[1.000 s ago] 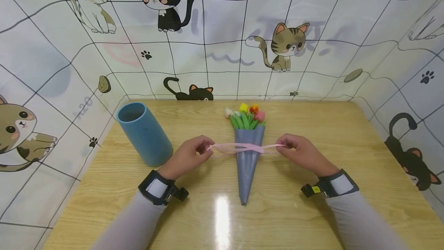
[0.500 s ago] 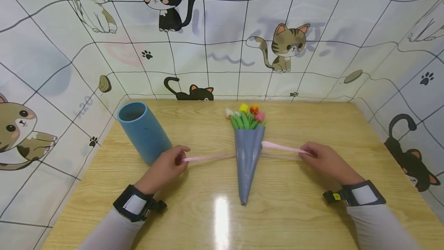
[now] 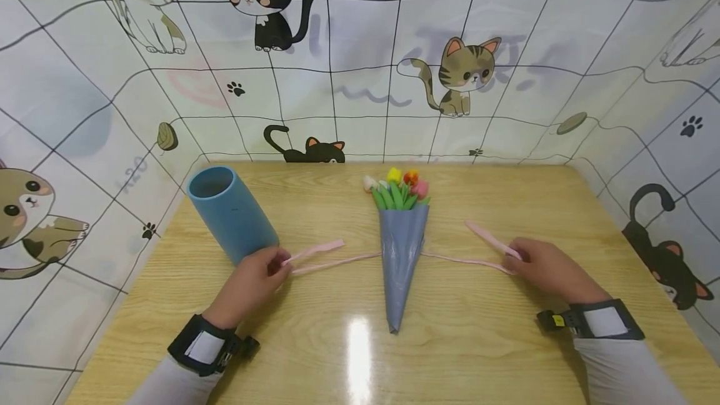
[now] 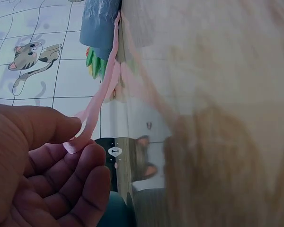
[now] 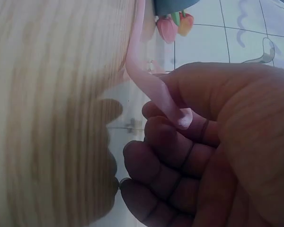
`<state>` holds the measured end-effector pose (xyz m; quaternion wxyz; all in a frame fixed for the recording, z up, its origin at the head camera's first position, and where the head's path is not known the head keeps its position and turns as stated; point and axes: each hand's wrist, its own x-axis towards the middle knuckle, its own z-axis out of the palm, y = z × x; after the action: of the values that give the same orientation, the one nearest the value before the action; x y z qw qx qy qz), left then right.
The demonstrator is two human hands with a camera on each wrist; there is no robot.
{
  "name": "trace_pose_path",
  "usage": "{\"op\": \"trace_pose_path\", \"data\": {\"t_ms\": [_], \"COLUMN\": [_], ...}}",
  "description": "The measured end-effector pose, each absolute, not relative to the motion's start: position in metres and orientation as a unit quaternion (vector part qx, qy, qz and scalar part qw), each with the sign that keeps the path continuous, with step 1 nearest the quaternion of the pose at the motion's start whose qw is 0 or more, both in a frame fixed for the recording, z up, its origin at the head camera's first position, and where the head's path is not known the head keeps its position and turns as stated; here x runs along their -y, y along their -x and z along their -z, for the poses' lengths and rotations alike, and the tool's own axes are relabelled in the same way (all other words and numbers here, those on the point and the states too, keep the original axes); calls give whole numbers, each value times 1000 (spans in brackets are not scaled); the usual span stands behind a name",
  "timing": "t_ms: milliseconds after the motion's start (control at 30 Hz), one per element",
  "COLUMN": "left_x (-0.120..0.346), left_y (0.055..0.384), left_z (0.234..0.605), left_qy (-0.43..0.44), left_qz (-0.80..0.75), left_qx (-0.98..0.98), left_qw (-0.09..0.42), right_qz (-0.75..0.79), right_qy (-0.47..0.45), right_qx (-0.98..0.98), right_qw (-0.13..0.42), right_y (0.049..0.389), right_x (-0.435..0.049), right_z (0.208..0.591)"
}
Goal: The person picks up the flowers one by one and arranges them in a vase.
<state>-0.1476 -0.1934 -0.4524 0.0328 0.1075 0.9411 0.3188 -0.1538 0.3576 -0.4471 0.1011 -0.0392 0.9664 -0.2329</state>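
A bouquet of tulips (image 3: 402,255) in a grey-blue wrapping cone lies on the table, its blooms (image 3: 395,177) toward the far edge. A pink ribbon (image 3: 337,262) runs out from both sides of the cone and seems to pass beneath it. On the left, my left hand (image 3: 247,286) pinches the ribbon between thumb and forefinger, with a loose tail extending back toward the bouquet. My right hand (image 3: 554,270) pinches the other side of the ribbon (image 5: 154,90), whose tail sticks out up and left. In both wrist views the remaining fingers are curled loosely.
A blue cylindrical vase (image 3: 239,220) stands just behind my left hand, close to touching it. The wooden table (image 3: 461,342) meets a cat-patterned backdrop (image 3: 360,92) at its back and sides.
Both hands have moved apart, the left toward the vase, the right outward. The ribbon strands that crossed over the bouquet have come off its front and now lie at either side.
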Motion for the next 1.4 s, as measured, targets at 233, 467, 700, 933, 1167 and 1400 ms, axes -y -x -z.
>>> {"op": "trace_pose_path", "data": {"t_ms": [233,467,700,933,1167,1400], "left_x": [192,184,158,111,75,49], "left_y": [145,144,158,172,181,184], "left_z": [450,441,426,419,430,440], "left_qy": [-122,-142,-167,-190,-220,-196], "left_qz": [-297,-272,-290,-338,-409,-472], "left_qx": [-947,-951,-942,-921,-883,-851], "left_qw": [1,-16,15,35,63,121], "right_qz": [225,208,283,409,485,553], "right_qy": [29,28,83,137,124,70], "right_qx": [-968,-976,-955,-901,-863,-825], "right_qw": [104,66,19,46,60,94], "right_y": [154,158,161,170,177,178], "right_x": [-358,-356,-317,-263,-224,-213], "right_z": [445,438,420,417,427,437]}}
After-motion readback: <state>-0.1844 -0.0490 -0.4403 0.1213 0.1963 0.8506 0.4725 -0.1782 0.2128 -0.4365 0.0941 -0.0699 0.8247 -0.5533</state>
